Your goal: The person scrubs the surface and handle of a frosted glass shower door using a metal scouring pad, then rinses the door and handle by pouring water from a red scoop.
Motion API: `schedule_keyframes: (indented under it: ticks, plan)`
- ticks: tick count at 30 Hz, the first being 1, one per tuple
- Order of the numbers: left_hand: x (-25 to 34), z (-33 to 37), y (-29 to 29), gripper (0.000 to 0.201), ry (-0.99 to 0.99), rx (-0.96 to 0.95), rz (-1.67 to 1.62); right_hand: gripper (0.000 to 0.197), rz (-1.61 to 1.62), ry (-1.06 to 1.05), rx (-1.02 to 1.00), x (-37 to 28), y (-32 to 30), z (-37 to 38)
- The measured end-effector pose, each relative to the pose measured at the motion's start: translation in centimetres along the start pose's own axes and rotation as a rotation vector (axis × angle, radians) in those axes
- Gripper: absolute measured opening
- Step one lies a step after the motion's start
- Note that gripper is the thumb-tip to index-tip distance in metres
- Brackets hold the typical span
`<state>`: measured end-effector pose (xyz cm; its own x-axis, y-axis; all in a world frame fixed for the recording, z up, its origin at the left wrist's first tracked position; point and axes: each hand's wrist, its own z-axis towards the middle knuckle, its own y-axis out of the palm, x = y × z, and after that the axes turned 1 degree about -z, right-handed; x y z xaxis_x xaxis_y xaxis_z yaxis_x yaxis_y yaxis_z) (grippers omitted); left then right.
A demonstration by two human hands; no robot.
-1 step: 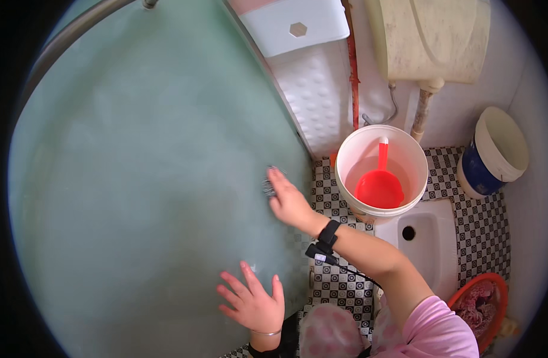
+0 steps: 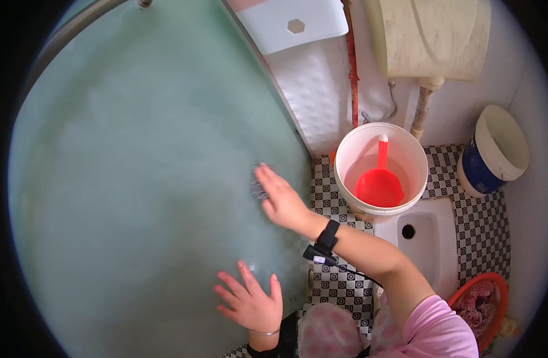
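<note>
Against a large greenish frosted glass panel (image 2: 137, 179), my right hand (image 2: 286, 206) presses a dark steel wool scrubber (image 2: 258, 189). The scrubber is partly hidden under its fingers, which lie close together over it. My left hand (image 2: 250, 303) rests on the glass lower down, fingers spread, with nothing in it. A black strap with a small device (image 2: 325, 244) sits on my right wrist, and a thin bracelet (image 2: 264, 332) circles the left one.
A white bucket (image 2: 341, 173) holding water and a red dipper (image 2: 378, 186) stands beside a squat toilet (image 2: 432, 250). Behind is a blue-and-white bucket (image 2: 483, 167). An orange-red basin (image 2: 499, 313) with pink cloth lies at lower right. A metal handle (image 2: 65, 36) curves at upper left.
My right hand has slid a little to the left across the glass with the steel wool scrubber, more of which now shows. The left hand has hardly moved.
</note>
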<state>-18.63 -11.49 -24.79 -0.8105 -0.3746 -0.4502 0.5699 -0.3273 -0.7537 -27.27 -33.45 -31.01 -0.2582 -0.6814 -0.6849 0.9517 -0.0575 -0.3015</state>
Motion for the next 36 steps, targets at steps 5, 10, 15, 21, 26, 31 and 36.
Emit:
schedule_keyframes:
  ticks: [5, 10, 15, 21, 26, 31, 36]
  plan:
    - [0.9, -0.1, -0.3, 0.080, 0.010, 0.046, 0.016, 0.069, -0.015, -0.065, 0.060, 2.5, -1.7, 0.6]
    - [0.7, 0.1, 0.7, 0.081, 0.010, 0.051, 0.057, 0.065, -0.057, 0.211, -0.005, 9.6, 1.9, -3.3]
    - [0.9, -0.3, 1.2, 0.079, -0.020, 0.116, 0.154, 0.069, 0.000, -0.083, 0.045, 4.7, -0.3, -0.6]
    - [3.9, -1.0, 3.9, 0.081, 0.135, -0.171, 0.061, 0.071, 0.005, 0.234, 0.036, 12.1, 2.3, -4.0]
    - [4.8, -0.8, 4.0, 0.079, 0.134, -0.086, 0.097, 0.069, 0.008, 0.041, 0.074, 6.8, 0.0, -1.7]
    - [5.1, -0.4, 4.5, 0.077, 0.163, -0.087, 0.075, 0.065, -0.118, 0.237, -0.012, 12.4, 1.4, -2.6]
    - [5.4, -0.1, 4.7, 0.074, 0.153, -0.173, -0.129, 0.073, 0.006, -0.212, -0.030, 2.6, -3.2, 4.5]
